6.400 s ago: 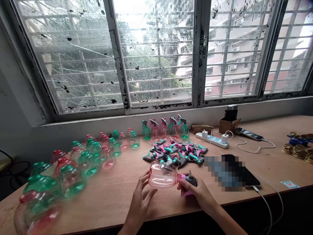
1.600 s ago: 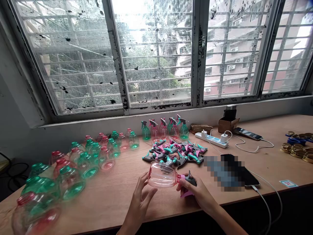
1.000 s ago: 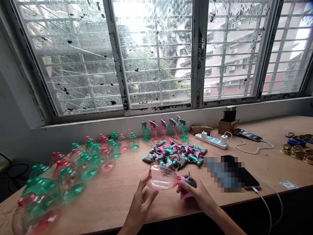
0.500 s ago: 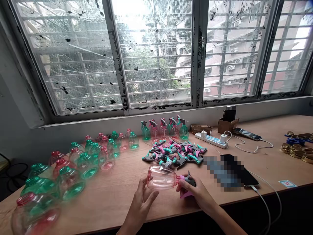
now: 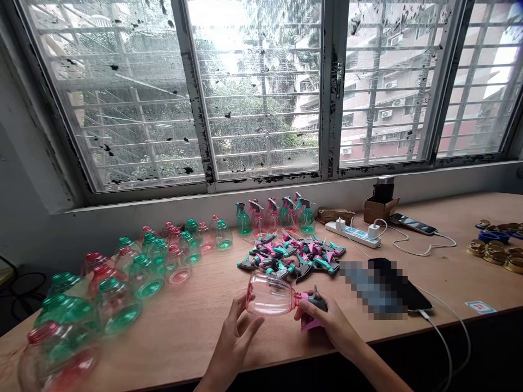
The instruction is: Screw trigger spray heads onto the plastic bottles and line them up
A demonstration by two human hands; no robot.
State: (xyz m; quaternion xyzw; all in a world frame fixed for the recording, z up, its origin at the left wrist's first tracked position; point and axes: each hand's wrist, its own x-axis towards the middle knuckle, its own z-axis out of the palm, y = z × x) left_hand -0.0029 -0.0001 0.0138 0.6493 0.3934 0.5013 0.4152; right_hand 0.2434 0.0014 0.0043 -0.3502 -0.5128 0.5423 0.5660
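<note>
A clear pink plastic bottle (image 5: 269, 294) lies on its side just above the wooden desk (image 5: 196, 326), its base to the left. My left hand (image 5: 237, 340) cups the bottle's body with the fingers curled round it. My right hand (image 5: 329, 321) is closed on the grey and pink trigger sprayer head (image 5: 315, 307) at the bottle's neck. Behind them is a pile of loose sprayer heads (image 5: 292, 256) in pink, teal and grey.
Several empty pink and green bottles (image 5: 122, 277) crowd the desk's left side. A few finished spray bottles (image 5: 273, 215) stand by the window sill. To the right are a power strip (image 5: 355, 233), cables, phones (image 5: 392, 288), a small box (image 5: 382, 204) and gold caps (image 5: 498, 247).
The bottle has tilted and turned slightly in my hands, and my left fingers have shifted their hold on it. My right hand stays closed on the sprayer head.
</note>
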